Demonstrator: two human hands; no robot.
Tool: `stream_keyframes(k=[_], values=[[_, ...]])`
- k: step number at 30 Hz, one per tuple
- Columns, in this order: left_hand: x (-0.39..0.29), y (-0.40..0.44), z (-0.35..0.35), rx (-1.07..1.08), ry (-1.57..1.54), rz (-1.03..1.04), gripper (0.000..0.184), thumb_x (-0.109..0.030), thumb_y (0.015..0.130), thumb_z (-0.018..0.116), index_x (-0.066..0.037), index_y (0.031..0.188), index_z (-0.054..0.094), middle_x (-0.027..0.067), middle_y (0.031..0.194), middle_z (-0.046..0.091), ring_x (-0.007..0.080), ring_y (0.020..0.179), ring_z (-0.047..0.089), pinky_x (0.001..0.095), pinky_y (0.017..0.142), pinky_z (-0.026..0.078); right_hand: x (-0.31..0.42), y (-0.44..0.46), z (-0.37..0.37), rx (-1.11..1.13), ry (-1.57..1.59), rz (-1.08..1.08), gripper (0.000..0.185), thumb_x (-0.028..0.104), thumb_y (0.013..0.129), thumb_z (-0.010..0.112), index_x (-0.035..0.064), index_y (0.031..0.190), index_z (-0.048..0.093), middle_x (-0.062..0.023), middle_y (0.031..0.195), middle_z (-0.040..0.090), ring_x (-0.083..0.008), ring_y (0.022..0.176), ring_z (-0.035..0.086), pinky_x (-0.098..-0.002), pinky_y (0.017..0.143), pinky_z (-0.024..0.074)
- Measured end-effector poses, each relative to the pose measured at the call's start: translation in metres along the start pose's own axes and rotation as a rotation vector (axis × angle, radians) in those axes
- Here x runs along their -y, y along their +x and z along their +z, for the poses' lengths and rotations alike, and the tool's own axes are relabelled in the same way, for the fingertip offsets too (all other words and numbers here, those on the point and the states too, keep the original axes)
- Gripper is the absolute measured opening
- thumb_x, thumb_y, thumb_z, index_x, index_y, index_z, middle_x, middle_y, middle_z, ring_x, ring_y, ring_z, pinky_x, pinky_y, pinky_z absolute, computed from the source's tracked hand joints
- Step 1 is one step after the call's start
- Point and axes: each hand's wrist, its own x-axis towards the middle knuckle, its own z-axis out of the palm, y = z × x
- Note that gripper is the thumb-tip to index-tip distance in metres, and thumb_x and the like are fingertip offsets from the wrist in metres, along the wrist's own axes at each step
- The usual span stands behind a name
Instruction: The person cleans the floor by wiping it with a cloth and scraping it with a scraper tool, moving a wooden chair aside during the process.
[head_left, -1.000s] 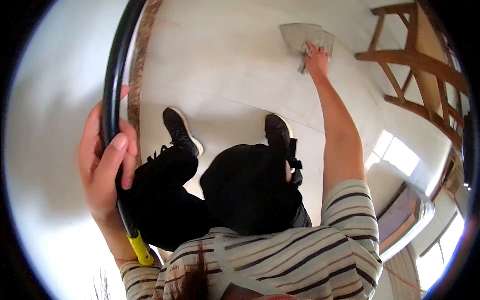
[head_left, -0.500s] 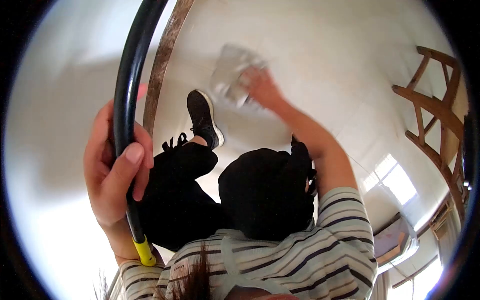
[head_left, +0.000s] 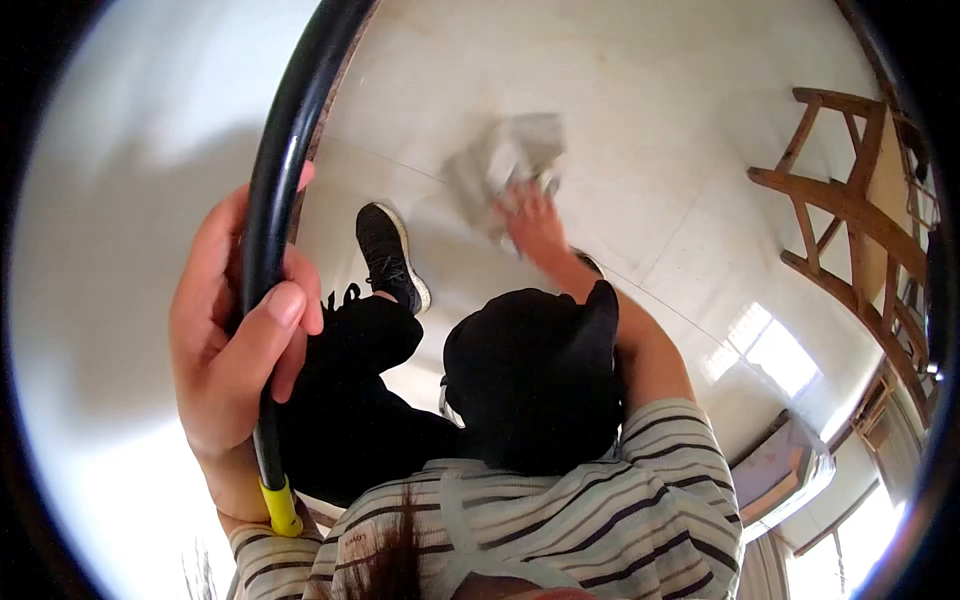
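My left hand (head_left: 245,330) is closed around a black curved tube (head_left: 282,160) with a yellow end piece (head_left: 281,508) by my forearm. The tube rises past the top edge of the view. Out on the pale tiled floor, a crumpled grey cloth (head_left: 535,138) lies under my right hand (head_left: 530,218). My right fingers are pressed into its bunched folds, somewhat blurred by motion. The cloth's edges are smeared too. My black shoe (head_left: 388,255) stands to the left of the cloth, and my bent knee in black trousers (head_left: 530,380) is below my right hand.
A wooden chair-like frame (head_left: 845,205) is on the right. Below it, a box-like thing (head_left: 785,470) in clear wrapping sits on the floor (head_left: 660,130). A narrow brown edge (head_left: 318,135) runs behind the black tube. Window light reflects off the tiles.
My right hand and the cloth have moved slightly right and down across the floor. The whole view has shifted a little. My left hand keeps its hold on the tube.
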Motion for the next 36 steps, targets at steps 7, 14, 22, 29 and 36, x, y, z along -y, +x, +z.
stream_keyframes(k=[7, 14, 22, 29, 36], values=[[-0.002, -0.002, 0.001, 0.073, 0.044, 0.037, 0.055, -0.012, 0.079, 0.049, 0.007, 0.129, 0.037, 0.0055, 0.069, 0.055, 0.0018, 0.038, 0.037, 0.0144, 0.035, 0.027, -0.103, 0.019, -0.033, 0.118, -0.121, 0.257, 0.054, 0.028, 0.087, 0.049, 0.0301, 0.139, 0.032, -0.0061, 0.148, 0.021, -0.0327, 0.136, 0.019, -0.048, 0.103, 0.0325], [-0.015, 0.014, 0.012, 0.081, -0.015, 0.049, 0.047, -0.007, 0.084, 0.049, 0.004, 0.129, 0.039, 0.0055, 0.072, 0.053, 0.0018, 0.04, 0.036, 0.0149, 0.037, 0.027, -0.147, 0.069, -0.024, 0.042, -0.013, 0.578, 0.05, 0.026, 0.088, 0.048, 0.0259, 0.137, 0.035, -0.0156, 0.141, 0.031, -0.0369, 0.125, 0.034, -0.0483, 0.099, 0.036], [-0.017, 0.049, 0.018, 0.227, -0.04, 0.135, 0.039, -0.013, 0.087, 0.051, 0.003, 0.122, 0.044, 0.0049, 0.075, 0.054, 0.0025, 0.042, 0.038, 0.0177, 0.041, 0.029, -0.106, -0.009, -0.046, 0.114, 0.181, 0.395, 0.047, 0.011, 0.085, 0.049, 0.0284, 0.128, 0.047, -0.007, 0.138, 0.035, -0.0289, 0.126, 0.035, -0.0393, 0.098, 0.0398], [-0.03, 0.073, 0.03, 0.384, 0.003, 0.159, 0.036, -0.016, 0.086, 0.053, 0.003, 0.117, 0.046, 0.0053, 0.078, 0.057, 0.0056, 0.047, 0.042, 0.0207, 0.043, 0.034, -0.202, -0.005, -0.107, -0.354, 0.493, 0.74, 0.048, 0.015, 0.078, 0.063, 0.0207, 0.125, 0.052, -0.0183, 0.12, 0.051, -0.0329, 0.108, 0.052, -0.0387, 0.091, 0.0442], [-0.029, 0.08, 0.037, 0.449, -0.11, 0.322, 0.022, -0.02, 0.087, 0.051, 0.0, 0.098, 0.048, 0.0049, 0.077, 0.055, 0.0072, 0.045, 0.043, 0.022, 0.039, 0.034, -0.176, -0.029, -0.247, -0.56, 0.903, 0.558, 0.048, 0.013, 0.077, 0.065, 0.0114, 0.124, 0.053, -0.0171, 0.113, 0.059, -0.0239, 0.105, 0.056, -0.0331, 0.089, 0.0436]])
